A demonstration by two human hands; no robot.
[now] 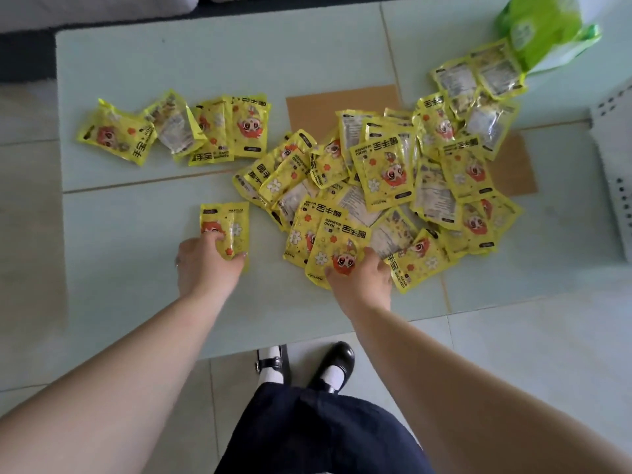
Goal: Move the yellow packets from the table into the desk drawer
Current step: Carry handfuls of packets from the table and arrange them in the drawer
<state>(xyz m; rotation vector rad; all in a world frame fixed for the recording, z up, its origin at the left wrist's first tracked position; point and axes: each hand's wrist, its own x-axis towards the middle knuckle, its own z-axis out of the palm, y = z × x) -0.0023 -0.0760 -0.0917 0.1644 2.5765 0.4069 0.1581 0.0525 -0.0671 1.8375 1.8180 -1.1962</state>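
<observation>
A green and white bag (543,29) stands at the far right corner of the pale glass tabletop, its printed front tilted toward the viewer. A flat brown sheet of cardboard (342,107) lies near the middle of the surface, with a second brown patch (513,172) showing to its right. At the right edge is part of a white plastic basket (615,159) with small holes in its wall. Through the glass and below its near edge, pale floor tiles (530,354) show. At the bottom are a dark skirt (307,436), white socks, and black strapped shoes (333,366).
</observation>
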